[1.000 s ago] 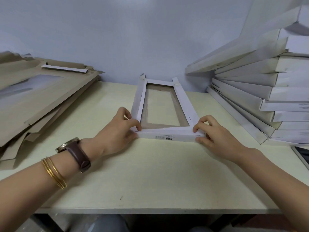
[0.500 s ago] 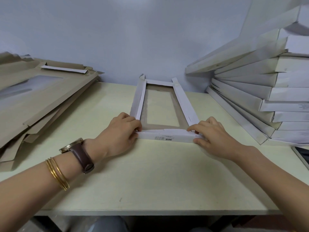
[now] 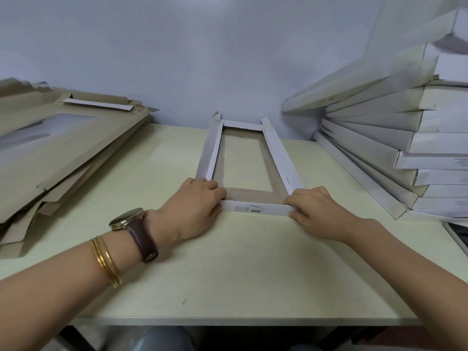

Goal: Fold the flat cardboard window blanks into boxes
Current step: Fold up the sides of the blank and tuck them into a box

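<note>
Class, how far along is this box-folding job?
Done: folded white boxes stacked on the right. In hand: left hand and right hand grip the near corners of one window box, side walls folded up. Left: flat brown blanks piled at left.

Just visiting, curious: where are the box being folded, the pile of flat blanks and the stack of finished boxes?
box being folded [image 3: 255,210], head view, on its near white wall.
pile of flat blanks [image 3: 76,153], head view, on the top brown sheet.
stack of finished boxes [image 3: 367,145], head view, on a white side wall.
</note>
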Demonstrator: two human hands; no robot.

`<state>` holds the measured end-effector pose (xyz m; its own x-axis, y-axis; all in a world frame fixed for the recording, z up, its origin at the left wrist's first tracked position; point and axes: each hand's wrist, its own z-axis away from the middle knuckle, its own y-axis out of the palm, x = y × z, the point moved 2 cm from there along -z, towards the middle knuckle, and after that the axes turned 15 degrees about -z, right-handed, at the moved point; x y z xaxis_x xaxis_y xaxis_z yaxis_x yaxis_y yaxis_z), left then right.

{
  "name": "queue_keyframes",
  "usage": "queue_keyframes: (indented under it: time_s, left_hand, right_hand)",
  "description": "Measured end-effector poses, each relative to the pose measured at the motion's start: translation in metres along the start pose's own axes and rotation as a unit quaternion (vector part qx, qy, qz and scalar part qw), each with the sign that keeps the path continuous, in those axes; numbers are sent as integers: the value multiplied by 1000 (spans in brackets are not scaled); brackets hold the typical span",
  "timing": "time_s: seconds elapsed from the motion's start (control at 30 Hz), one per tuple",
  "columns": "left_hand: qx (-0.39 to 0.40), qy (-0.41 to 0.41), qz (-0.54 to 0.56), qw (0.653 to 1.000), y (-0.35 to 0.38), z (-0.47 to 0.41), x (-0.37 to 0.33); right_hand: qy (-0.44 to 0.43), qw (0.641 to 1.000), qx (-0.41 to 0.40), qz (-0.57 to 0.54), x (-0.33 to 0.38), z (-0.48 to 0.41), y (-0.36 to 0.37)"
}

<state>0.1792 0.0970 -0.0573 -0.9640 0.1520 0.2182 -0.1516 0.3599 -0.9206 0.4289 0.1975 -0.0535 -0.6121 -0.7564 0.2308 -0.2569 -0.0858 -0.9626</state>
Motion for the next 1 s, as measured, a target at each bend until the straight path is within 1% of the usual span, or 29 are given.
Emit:
queue_keyframes:
  time_s: [0.17, 0.3, 0.4, 0.5, 0.63, 0.77, 1.0]
  left_hand:
    - [22, 24, 38, 999, -4, -19, -25]
    - [18, 27, 77, 996, -2, -34, -48]
    - [15, 22, 93, 995, 1, -37, -49]
    - [14, 26, 112, 993, 1, -34, -45]
    - [14, 42, 130, 991, 1, -29, -41]
    - [11, 42, 127, 991, 4, -24, -32]
    - [27, 43, 110, 993, 4, -20, -17]
  right_hand:
    - [-19, 999, 16, -25, 23, -7, 3]
    - [-52, 998, -13, -23, 51, -19, 10]
    - [-47, 998, -20, -27, 59, -23, 11]
    - [-44, 999, -14, -27, 57, -20, 9]
    - [-61, 998, -8, -24, 50, -13, 10]
    - [-54, 998, -8, 13, 36, -5, 5]
    - [-45, 999, -28, 8, 10, 13, -6]
